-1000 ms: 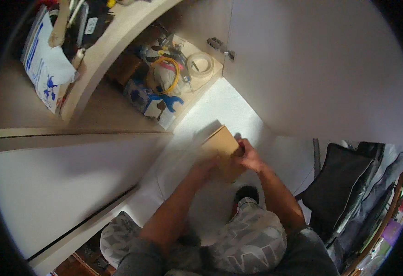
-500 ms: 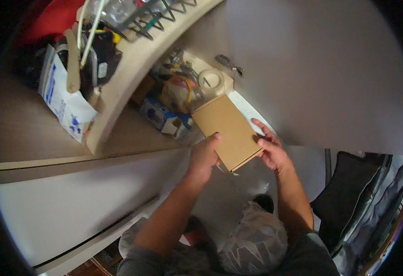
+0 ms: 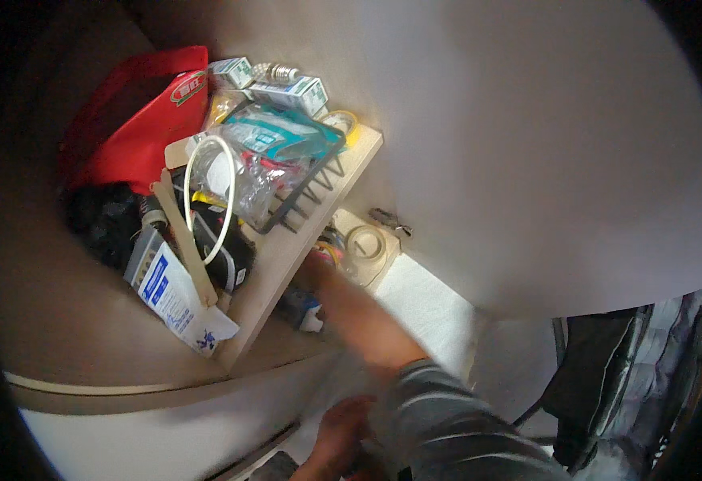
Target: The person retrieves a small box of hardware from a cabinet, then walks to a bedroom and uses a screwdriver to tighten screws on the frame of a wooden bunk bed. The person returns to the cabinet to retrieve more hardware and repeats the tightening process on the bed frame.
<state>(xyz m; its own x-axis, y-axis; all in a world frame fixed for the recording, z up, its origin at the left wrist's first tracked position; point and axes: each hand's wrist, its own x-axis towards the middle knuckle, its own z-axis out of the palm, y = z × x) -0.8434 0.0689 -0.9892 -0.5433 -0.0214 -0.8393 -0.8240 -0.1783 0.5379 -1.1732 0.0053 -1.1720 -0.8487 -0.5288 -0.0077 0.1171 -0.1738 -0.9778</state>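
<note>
My right arm crosses the middle of the view into the lower shelf of the cupboard. My right hand [image 3: 316, 272] is mostly under the upper shelf board [image 3: 287, 260], its fingers hidden. Close to it are a ring-shaped roll of tape [image 3: 365, 243] and a blue-and-white box [image 3: 311, 317], partly covered by my forearm. Down at the lower edge is my left hand [image 3: 347, 423], dim and smeared, and whether it holds anything does not show. The brown cardboard box is out of sight.
On the upper shelf lie a red bag [image 3: 155, 120], a wire basket [image 3: 307, 188] with plastic packets, a looped white cable [image 3: 231, 192], a flat wooden stick [image 3: 183, 236] and a white packet [image 3: 179, 301]. A large grey panel [image 3: 543, 160] stands to the right; dark cushions [image 3: 591, 361] lie beyond.
The brown cardboard box, held in both hands before, has gone from view. My right hand has reached into the lower shelf; my left has dropped toward my body. The view takes in more upper shelf.
</note>
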